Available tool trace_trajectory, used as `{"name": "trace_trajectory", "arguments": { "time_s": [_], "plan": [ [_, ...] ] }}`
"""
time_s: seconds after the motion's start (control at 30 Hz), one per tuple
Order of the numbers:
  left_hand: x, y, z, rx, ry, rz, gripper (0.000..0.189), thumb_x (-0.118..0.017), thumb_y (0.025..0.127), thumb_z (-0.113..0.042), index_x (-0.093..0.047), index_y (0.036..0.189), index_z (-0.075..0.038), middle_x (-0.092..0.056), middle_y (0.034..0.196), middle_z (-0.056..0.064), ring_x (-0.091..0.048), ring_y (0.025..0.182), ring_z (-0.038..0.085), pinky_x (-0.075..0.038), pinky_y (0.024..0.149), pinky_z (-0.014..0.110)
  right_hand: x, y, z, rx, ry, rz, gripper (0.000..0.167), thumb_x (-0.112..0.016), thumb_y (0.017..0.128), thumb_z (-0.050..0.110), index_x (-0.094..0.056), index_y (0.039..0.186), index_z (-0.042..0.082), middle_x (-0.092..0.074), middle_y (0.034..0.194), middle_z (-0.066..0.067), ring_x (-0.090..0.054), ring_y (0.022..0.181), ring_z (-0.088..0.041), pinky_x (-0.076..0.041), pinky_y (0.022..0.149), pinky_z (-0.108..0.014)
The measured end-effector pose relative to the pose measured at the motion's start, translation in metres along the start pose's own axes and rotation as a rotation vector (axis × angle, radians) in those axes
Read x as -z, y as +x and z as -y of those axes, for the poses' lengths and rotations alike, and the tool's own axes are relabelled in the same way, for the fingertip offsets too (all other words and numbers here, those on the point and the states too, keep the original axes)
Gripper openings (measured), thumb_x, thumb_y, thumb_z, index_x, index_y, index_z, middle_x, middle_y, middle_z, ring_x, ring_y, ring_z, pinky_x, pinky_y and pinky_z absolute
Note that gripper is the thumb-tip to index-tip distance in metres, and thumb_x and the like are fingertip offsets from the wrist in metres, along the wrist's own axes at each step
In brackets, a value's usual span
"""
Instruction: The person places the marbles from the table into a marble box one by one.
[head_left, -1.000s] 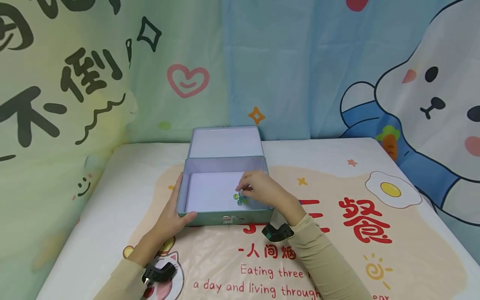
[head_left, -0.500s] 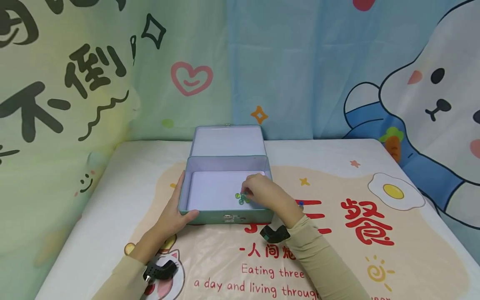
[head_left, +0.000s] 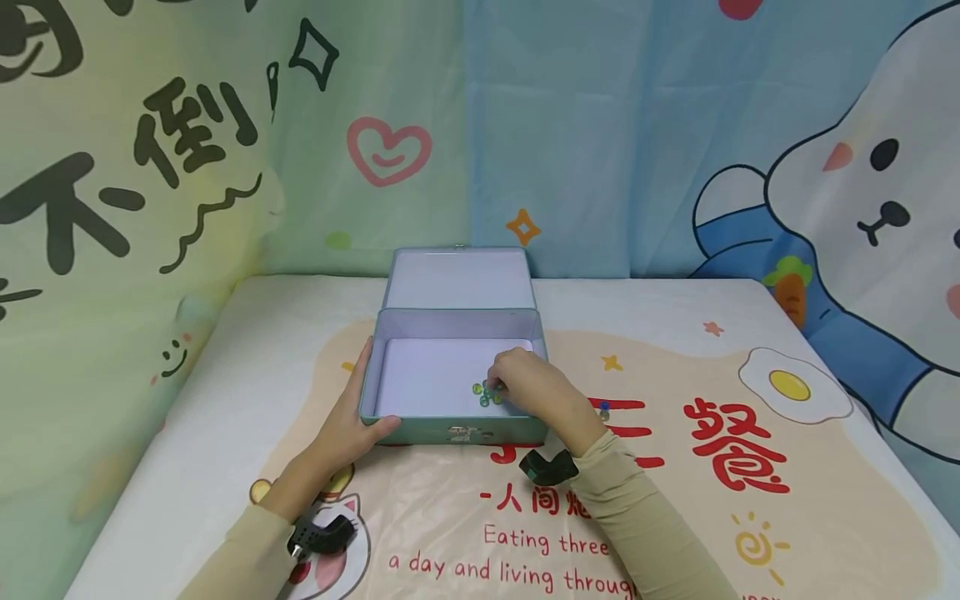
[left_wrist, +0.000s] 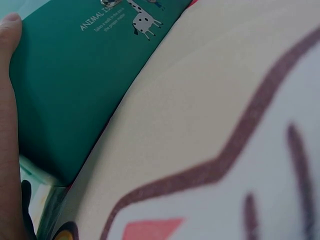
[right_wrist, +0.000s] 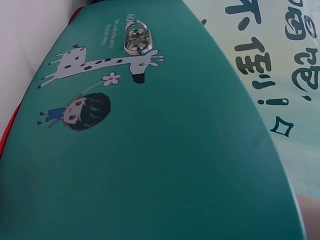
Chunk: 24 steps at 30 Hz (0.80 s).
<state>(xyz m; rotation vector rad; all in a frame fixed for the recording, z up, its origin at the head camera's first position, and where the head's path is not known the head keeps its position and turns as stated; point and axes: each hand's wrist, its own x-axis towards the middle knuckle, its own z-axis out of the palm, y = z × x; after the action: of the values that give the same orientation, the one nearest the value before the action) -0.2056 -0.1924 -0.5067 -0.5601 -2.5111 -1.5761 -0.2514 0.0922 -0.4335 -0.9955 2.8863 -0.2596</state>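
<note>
A green tin box (head_left: 427,431) with a pale inside stands on the table, its lid (head_left: 459,279) raised at the back. Its left front corner is gripped by my left hand (head_left: 347,425), thumb on the front wall and fingers along the side. My right hand (head_left: 534,387) reaches over the right part of the box, fingers bent down. Beside its fingertips, several green glass marbles (head_left: 486,396) lie clustered on the box floor. Whether the fingers hold a marble is hidden. In the right wrist view the front wall (right_wrist: 165,150) shows a giraffe and a metal clasp (right_wrist: 137,40).
A blue marble (head_left: 604,407), with a greyish one touching or just below it, lies on the tablecloth (head_left: 435,517) right of the box, close to my right wrist. A printed curtain (head_left: 555,150) hangs behind the table.
My right hand's fingertips have shifted slightly right, and more of the marble cluster shows. The blue marble outside the box has come into clearer view. My left hand keeps its grip.
</note>
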Motion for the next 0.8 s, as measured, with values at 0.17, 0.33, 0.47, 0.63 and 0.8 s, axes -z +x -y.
{"name": "trace_trajectory", "arguments": {
  "time_s": [0.17, 0.33, 0.47, 0.63, 0.8],
  "plan": [
    [-0.0001, 0.0011, -0.0007, -0.007, 0.014, 0.005, 0.11, -0.071, 0.075, -0.049, 0.005, 0.153, -0.032, -0.006, 0.161, 0.006, -0.02, 0.142, 0.039, -0.023, 0.104, 0.065, -0.0009, -0.0007, -0.0007, 0.011, -0.022, 0.007, 0.009, -0.072, 0.081, 0.004, -0.076, 0.086, 0.011, -0.071, 0.086, 0.001, -0.064, 0.084, -0.012, -0.053, 0.08, -0.029],
    [0.0001, 0.001, -0.0026, -0.009, 0.01, 0.005, 0.112, -0.071, 0.075, -0.051, 0.003, 0.154, -0.023, -0.006, 0.161, 0.006, -0.02, 0.142, 0.039, -0.022, 0.104, 0.065, -0.0011, -0.0007, -0.0012, 0.042, -0.038, 0.016, 0.01, -0.072, 0.081, 0.004, -0.077, 0.086, 0.011, -0.071, 0.088, 0.001, -0.065, 0.086, -0.012, -0.053, 0.08, -0.029],
    [0.0004, 0.0004, -0.0031, -0.001, 0.016, 0.006, 0.113, -0.071, 0.075, -0.05, 0.003, 0.154, -0.02, -0.005, 0.161, 0.004, -0.019, 0.142, 0.039, -0.022, 0.105, 0.065, -0.0007, -0.0008, -0.0003, 0.052, -0.034, 0.025, 0.011, -0.072, 0.081, 0.004, -0.078, 0.087, 0.011, -0.071, 0.088, 0.002, -0.065, 0.087, -0.013, -0.053, 0.081, -0.029],
    [0.0006, 0.0, -0.0023, -0.004, 0.02, 0.005, 0.113, -0.071, 0.075, -0.053, 0.004, 0.154, -0.023, -0.005, 0.161, 0.004, -0.02, 0.142, 0.04, -0.022, 0.104, 0.066, -0.0007, -0.0001, 0.0001, 0.058, -0.03, 0.036, 0.012, -0.072, 0.081, 0.004, -0.078, 0.087, 0.012, -0.071, 0.088, 0.002, -0.065, 0.087, -0.013, -0.053, 0.081, -0.029],
    [0.001, 0.0003, -0.0011, -0.005, 0.022, 0.009, 0.113, -0.07, 0.075, -0.055, 0.005, 0.154, -0.025, -0.004, 0.161, 0.005, -0.019, 0.142, 0.039, -0.022, 0.104, 0.066, -0.0005, 0.0004, -0.001, 0.107, -0.034, 0.044, 0.014, -0.071, 0.081, 0.002, -0.078, 0.086, 0.014, -0.071, 0.089, 0.003, -0.065, 0.088, -0.012, -0.051, 0.083, -0.029]
  ]
}}
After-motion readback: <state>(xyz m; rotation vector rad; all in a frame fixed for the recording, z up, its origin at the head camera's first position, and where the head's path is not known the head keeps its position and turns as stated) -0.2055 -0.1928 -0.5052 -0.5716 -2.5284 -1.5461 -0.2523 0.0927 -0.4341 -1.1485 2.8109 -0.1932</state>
